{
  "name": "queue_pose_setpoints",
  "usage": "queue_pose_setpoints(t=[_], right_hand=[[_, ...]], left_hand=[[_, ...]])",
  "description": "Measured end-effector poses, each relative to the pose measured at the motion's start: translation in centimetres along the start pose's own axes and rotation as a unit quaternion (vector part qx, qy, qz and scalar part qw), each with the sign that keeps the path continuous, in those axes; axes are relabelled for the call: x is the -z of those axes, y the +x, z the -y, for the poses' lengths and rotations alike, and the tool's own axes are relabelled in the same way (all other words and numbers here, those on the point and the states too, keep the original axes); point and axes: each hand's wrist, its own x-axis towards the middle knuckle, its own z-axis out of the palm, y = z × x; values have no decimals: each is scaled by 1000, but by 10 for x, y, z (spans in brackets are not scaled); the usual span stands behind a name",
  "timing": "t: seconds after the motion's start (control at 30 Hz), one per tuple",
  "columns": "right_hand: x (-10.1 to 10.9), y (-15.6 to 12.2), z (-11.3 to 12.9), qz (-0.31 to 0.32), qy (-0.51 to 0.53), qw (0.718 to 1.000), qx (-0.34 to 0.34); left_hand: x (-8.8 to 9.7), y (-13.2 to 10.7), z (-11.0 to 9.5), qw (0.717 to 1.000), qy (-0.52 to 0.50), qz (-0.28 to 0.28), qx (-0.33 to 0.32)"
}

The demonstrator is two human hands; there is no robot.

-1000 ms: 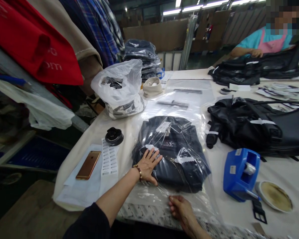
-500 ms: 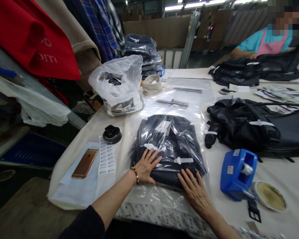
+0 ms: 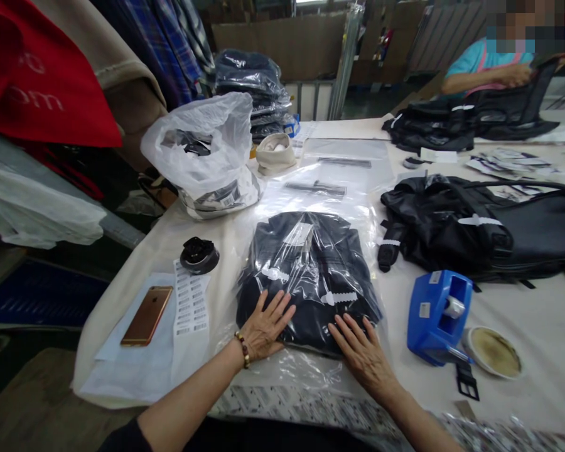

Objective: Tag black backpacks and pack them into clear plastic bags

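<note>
A folded dark bag in a clear plastic sleeve point(image 3: 311, 270) lies on the white table point(image 3: 522, 307) in front of me. My left hand point(image 3: 263, 326) rests flat on its near left corner, fingers spread, with a bead bracelet at the wrist. My right hand point(image 3: 360, 348) lies flat on its near right corner, fingers stretched out. Both hands press on the plastic and hold nothing. The open end of the sleeve point(image 3: 301, 370) lies crumpled between my wrists.
A blue tape dispenser point(image 3: 437, 317) and a round dish point(image 3: 492, 351) stand to the right. A gold phone point(image 3: 147, 316), barcode label sheet point(image 3: 191, 304) and black round object point(image 3: 199, 254) lie left. Behind are a white plastic bag point(image 3: 207, 157), black bags point(image 3: 452, 220), and another person point(image 3: 489, 63).
My right hand came up from the table's near edge and now lies flat on the bagged item. My left hand slid slightly toward me. The view shifted a little.
</note>
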Motion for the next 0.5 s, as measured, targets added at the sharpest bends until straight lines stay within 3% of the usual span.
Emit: queue_pose_setpoints(t=[0.1, 0.23, 0.37, 0.43, 0.5], right_hand=[[2, 4, 0, -10, 8, 1000, -15], [17, -1, 10, -10, 8, 1000, -12], [30, -28, 33, 8, 36, 998, 54], [27, -44, 44, 25, 55, 995, 81], [19, -53, 53, 31, 60, 996, 65]], left_hand=[[0, 8, -11, 999, 0, 13, -37], [-8, 12, -15, 999, -3, 22, -27], [-15, 11, -15, 1000, -11, 21, -19], [-18, 10, -16, 1000, -10, 21, -13], [-21, 9, -16, 1000, -9, 24, -10]])
